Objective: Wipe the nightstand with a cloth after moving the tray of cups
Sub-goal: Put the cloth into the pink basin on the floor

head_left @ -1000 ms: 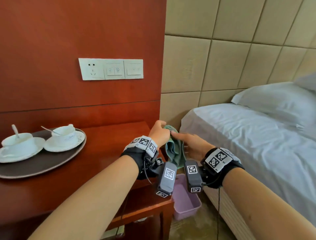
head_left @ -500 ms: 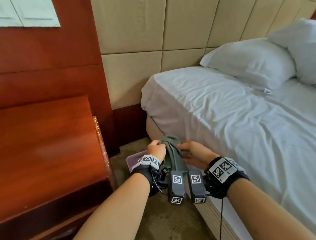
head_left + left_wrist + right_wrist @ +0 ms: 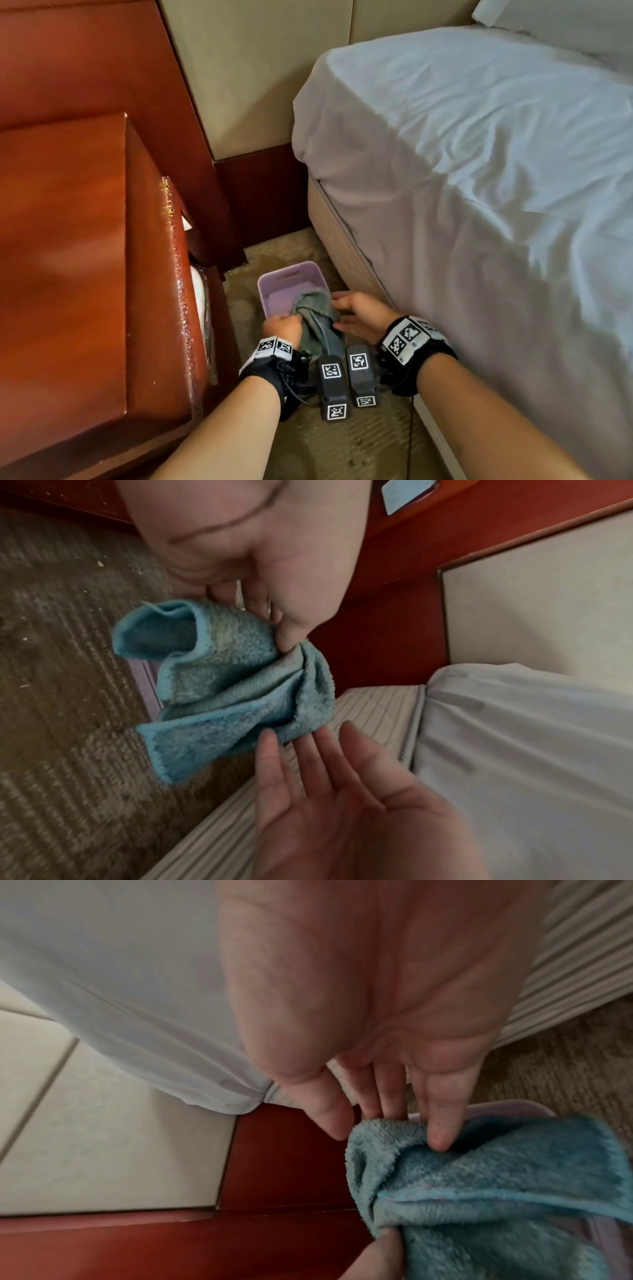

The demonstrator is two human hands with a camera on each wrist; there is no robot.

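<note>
A bunched blue-green cloth (image 3: pixel 317 317) hangs over the purple bin (image 3: pixel 291 274) on the floor between nightstand and bed. My left hand (image 3: pixel 284 327) pinches the cloth (image 3: pixel 236 680) near its middle. My right hand (image 3: pixel 356 313) is beside it with straight fingers, its fingertips (image 3: pixel 441 1137) just touching the cloth (image 3: pixel 496 1191) edge. The red-brown nightstand (image 3: pixel 68 257) fills the left side of the head view; its top shows bare there. The tray of cups is out of view.
The bed (image 3: pixel 479 171) with a white sheet stands close on the right, its striped base (image 3: pixel 346 246) beside the bin. Patterned carpet (image 3: pixel 359 445) covers the narrow gap. A padded beige wall panel (image 3: pixel 246 68) and dark skirting lie behind.
Both hands have dropped with the cloth from nightstand height down to the bin on the floor. The view tilted down, so the tray and sockets left the picture. The right hand's fingers have straightened.
</note>
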